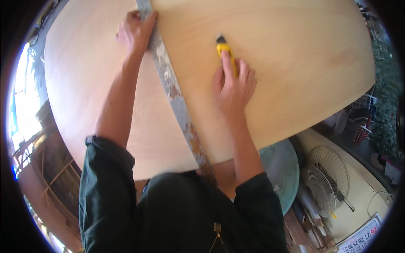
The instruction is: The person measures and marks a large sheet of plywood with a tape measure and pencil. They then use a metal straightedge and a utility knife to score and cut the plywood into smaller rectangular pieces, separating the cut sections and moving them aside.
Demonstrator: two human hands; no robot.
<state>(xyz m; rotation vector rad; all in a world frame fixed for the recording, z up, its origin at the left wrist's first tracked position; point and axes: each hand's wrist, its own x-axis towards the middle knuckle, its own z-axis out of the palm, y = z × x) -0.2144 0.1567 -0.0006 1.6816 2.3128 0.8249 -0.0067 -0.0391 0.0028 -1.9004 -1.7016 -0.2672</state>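
A long metal straightedge (168,80), grey with rusty, worn patches, lies slantwise across a large pale plywood sheet (295,55). Near its far end, my left hand (136,31) grips and presses on it, thumb at its right side and fingers bent on the left. To the right of the straightedge, my right hand (236,86) is closed around a yellow utility knife (222,47). My index finger lies along the knife's body, and its dark tip points away from me. The knife is apart from the straightedge; whether its blade touches the wood, I cannot tell.
A round greenish tabletop or lid (280,173) sits below the sheet's near right edge. Beyond it are a wire-caged fan (327,179) and a calendar sheet (360,238). Wooden framing (52,177) stands at the left. The straightedge's near end overhangs the sheet by my body.
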